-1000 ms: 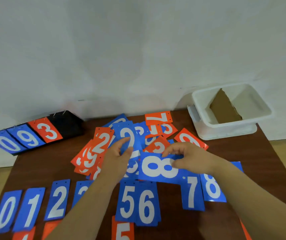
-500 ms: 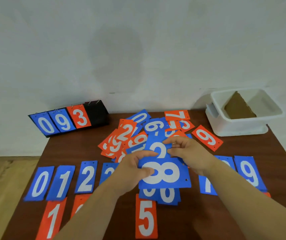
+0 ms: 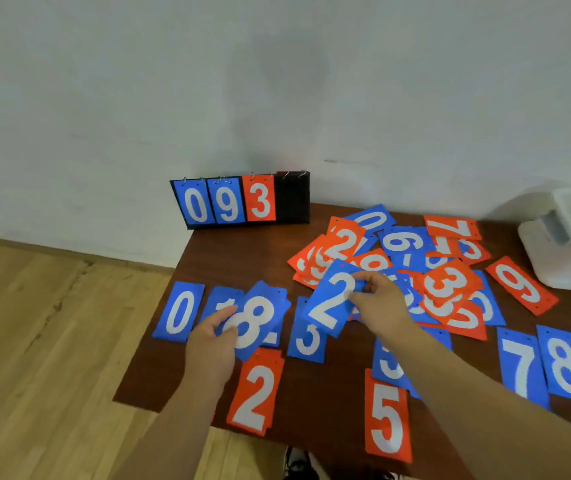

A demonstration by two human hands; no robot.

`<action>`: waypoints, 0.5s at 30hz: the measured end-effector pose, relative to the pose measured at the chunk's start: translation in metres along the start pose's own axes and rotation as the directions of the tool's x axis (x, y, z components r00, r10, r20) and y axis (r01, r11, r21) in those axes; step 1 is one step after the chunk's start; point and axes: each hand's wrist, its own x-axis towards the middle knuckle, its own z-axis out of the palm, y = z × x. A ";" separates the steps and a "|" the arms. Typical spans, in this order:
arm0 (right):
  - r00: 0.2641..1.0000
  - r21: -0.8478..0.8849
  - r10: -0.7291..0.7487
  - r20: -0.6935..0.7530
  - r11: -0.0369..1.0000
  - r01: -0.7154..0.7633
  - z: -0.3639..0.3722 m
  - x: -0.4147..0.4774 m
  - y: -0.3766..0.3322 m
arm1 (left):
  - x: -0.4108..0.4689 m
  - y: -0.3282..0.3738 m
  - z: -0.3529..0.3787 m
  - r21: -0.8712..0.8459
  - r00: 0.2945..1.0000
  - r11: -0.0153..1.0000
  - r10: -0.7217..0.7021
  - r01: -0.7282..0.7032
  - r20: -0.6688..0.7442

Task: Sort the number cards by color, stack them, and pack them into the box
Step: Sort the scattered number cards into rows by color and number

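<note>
The left hand [image 3: 213,341] gripped a blue 8 card [image 3: 258,318], fingers curled round its lower left edge, and held it tilted over the blue 1 card [image 3: 220,297] in the front row on the bench [image 3: 249,258]. The right hand [image 3: 377,303] pinched a blue 2 card [image 3: 332,301] by its upper right edge, tilted above the blue 3 card [image 3: 306,337]. A blue 0 card [image 3: 178,311] lay at the row's left end, and blue 7 [image 3: 521,367] and blue 8 [image 3: 564,365] lay towards the right. An orange 2 card [image 3: 254,393] and an orange 5 card [image 3: 388,417] lay nearest the front edge. A mixed pile of blue and orange cards [image 3: 415,258] sat behind the right hand. The white box [image 3: 554,251] stood at the far right, partly cut off. A flip scoreboard [image 3: 242,200] stood against the wall.
</note>
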 end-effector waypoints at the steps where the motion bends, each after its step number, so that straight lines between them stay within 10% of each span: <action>1: 0.999 -0.033 0.004 0.046 0.999 -0.003 0.022 0.001 -0.002 | 0.004 -0.007 -0.014 -0.030 0.999 0.999 -0.025 0.024 -0.040; 8: 0.962 -0.326 -0.079 0.262 0.931 0.165 0.142 0.029 0.003 | 0.029 -0.039 -0.058 -0.027 0.982 0.999 -0.046 0.042 -0.184; 15: 0.946 -0.701 -0.094 0.311 0.649 0.295 0.176 0.043 0.033 | 0.041 -0.052 -0.068 0.025 0.978 0.995 -0.094 0.100 -0.188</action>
